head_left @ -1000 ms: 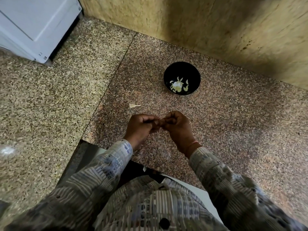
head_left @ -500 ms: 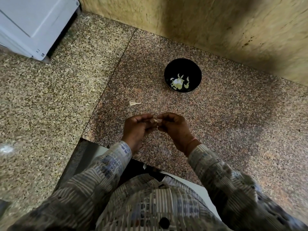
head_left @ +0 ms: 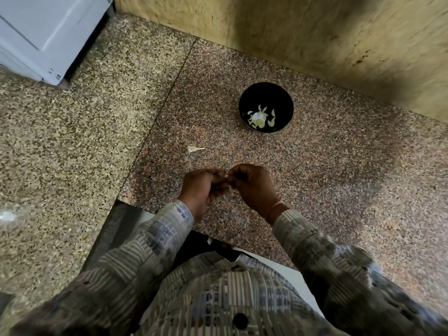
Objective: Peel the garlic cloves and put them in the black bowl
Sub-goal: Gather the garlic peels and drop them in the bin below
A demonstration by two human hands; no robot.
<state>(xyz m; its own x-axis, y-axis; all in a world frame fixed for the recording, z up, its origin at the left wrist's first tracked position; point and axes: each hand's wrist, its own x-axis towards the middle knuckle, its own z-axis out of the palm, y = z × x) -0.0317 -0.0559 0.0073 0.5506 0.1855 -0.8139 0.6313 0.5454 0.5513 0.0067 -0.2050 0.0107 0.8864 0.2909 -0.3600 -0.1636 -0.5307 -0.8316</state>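
Change: the left hand [head_left: 202,189] and right hand [head_left: 253,187] stayed over the same patch of the bench [head_left: 327,214] as half a second before. A second earlier their knuckles had been pressed together; now only the fingertips met. The black bowl [head_left: 282,97] and the peel scrap [head_left: 195,149] lay where they had lain.
Left hand: fingers [head_left: 214,173] curled inward, pinching the garlic clove [head_left: 227,177] from its own side.
Right hand: faced the left one, fingers [head_left: 238,172] curled, pinching the same clove.
Garlic clove: held between the two sets of fingertips over the bench's near part. Only a pale sliver showed, so how much skin remained could not be told.
Black bowl: upright on the reddish slab [head_left: 351,154], beyond the hands and slightly right, well apart from them, with pale garlic pieces [head_left: 260,117] heaped at its bottom.
Peel scrap: flat on the bench between hands and bowl, off to the left, touching neither.
Edges: the wall [head_left: 315,40] rose behind the bowl. A seam [head_left: 155,117] divided the reddish slab from the beige slab [head_left: 60,154]. The front edge ran just under the wrists, stepping back at a corner on the left. A white appliance [head_left: 43,27] stood at the far left.
Open room: stone showed between hands and bowl and spread wide to their right.
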